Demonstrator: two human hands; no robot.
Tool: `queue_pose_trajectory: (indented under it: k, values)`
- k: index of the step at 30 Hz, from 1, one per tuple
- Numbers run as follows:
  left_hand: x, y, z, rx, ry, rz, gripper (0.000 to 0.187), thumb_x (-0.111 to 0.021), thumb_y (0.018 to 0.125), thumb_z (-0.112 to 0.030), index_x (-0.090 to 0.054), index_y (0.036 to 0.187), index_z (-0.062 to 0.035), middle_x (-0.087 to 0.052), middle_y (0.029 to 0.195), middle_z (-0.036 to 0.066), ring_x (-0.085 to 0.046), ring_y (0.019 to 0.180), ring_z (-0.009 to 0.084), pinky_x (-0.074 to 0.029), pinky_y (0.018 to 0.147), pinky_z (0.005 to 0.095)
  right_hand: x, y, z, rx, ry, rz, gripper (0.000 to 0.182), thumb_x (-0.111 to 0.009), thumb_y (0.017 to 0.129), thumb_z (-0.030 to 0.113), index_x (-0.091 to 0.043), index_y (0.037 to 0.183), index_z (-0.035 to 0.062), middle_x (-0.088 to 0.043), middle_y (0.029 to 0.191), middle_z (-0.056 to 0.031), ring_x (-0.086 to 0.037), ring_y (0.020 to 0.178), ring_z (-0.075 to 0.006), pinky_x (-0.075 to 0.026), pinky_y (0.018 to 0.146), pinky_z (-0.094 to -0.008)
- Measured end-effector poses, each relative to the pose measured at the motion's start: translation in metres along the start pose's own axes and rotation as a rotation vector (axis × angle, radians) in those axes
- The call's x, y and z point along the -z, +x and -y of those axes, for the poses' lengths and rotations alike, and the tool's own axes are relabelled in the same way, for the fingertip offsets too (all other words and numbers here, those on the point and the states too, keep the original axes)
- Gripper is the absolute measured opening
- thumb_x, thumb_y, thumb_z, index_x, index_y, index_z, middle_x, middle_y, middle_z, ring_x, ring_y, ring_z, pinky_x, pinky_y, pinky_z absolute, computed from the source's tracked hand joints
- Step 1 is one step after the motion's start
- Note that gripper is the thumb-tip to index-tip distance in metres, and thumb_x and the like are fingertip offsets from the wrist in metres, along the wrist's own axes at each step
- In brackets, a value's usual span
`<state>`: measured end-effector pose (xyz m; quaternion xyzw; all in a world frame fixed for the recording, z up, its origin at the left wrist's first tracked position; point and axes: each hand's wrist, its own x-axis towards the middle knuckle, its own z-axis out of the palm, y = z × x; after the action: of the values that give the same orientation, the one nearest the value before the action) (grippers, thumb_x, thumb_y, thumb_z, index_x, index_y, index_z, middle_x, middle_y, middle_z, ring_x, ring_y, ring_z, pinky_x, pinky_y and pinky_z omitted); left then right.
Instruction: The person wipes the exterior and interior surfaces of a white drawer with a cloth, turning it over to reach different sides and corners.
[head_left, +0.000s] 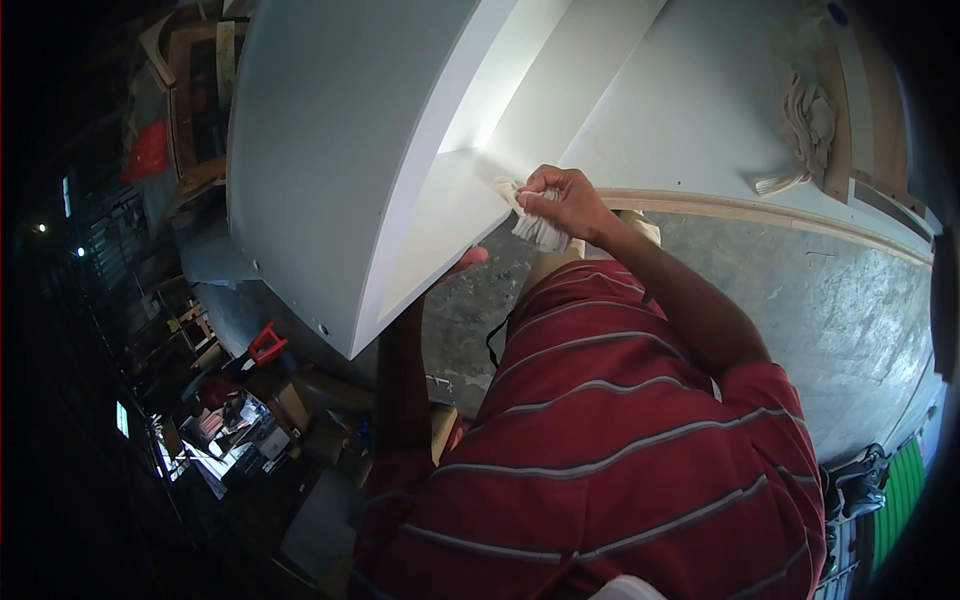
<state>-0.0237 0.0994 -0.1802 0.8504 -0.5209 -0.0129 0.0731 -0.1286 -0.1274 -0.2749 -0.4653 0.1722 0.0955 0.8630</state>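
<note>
A white cloth (541,228), rumpled and ribbed at its lower end, is gripped in my right hand (565,200) near the middle of the view. Beside it stands a white cabinet (415,170) with an open compartment. My left hand (468,262) is at the lower edge of the cabinet's white panel (450,215); only some fingertips show past the edge, and the rest is hidden beneath the panel. The cloth hangs just right of that panel.
Another light cloth (808,130) lies on the white board (690,110) at the upper right. A wooden edge (750,208) runs along the board above the grey floor (790,300). A red-handled tool (267,345) and clutter are at the lower left.
</note>
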Motion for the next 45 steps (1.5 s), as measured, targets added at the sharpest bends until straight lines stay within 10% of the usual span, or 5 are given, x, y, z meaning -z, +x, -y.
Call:
queue_pose_trajectory:
  k: [12,14,30,34,45]
  values:
    - [0.0,0.002,0.001,0.035,-0.009,0.059,0.087,-0.047,0.086,-0.075,-0.028,0.152,-0.022,-0.035,0.152,0.001,-0.035,0.14,0.0207,-0.035,0.114,0.0407,-0.011,-0.004,0.022,-0.032,-0.13,-0.012,0.013,-0.073,0.082,0.01,-0.063,0.078,0.0018,-0.067,0.077,-0.0026,-0.061,0.074,-0.0077,-0.05,0.07,-0.0252]
    - [0.004,0.007,-0.002,0.053,-0.235,0.061,0.087,-0.05,0.085,-0.073,-0.029,0.151,-0.0216,-0.037,0.152,0.001,-0.037,0.139,0.0205,-0.036,0.113,0.0406,-0.026,-0.011,0.026,0.269,0.004,0.039,0.015,-0.072,0.082,0.012,-0.063,0.077,0.0011,-0.067,0.075,-0.0028,-0.061,0.07,-0.0078,-0.05,0.066,-0.0261]
    - [-0.003,0.004,0.003,0.144,-0.787,0.113,0.09,-0.064,0.08,-0.069,-0.036,0.147,-0.0163,-0.045,0.145,0.005,-0.045,0.132,0.0213,-0.04,0.109,0.039,-0.008,0.0,0.015,-0.081,-0.116,-0.063,0.017,-0.073,0.079,0.014,-0.064,0.075,0.0004,-0.067,0.074,-0.0056,-0.06,0.071,-0.0083,-0.049,0.066,-0.0249]
    - [0.01,0.012,-0.009,0.188,-0.753,0.12,0.089,-0.065,0.08,-0.067,-0.036,0.147,-0.0161,-0.044,0.145,0.005,-0.045,0.132,0.0213,-0.04,0.109,0.0389,-0.033,-0.012,0.029,0.228,-0.016,-0.027,0.019,-0.073,0.079,0.015,-0.063,0.074,-0.0001,-0.066,0.07,-0.0044,-0.059,0.062,-0.0084,-0.049,0.057,-0.0269]
    - [0.006,0.009,-0.004,0.153,-0.53,0.0,0.093,-0.078,0.07,-0.064,-0.043,0.141,-0.0155,-0.052,0.135,0.004,-0.052,0.124,0.0216,-0.044,0.104,0.0376,-0.02,-0.007,0.027,0.034,0.021,0.05,0.013,-0.071,0.084,0.011,-0.062,0.076,0.0047,-0.065,0.075,0.0007,-0.057,0.072,-0.0053,-0.046,0.069,-0.0238]
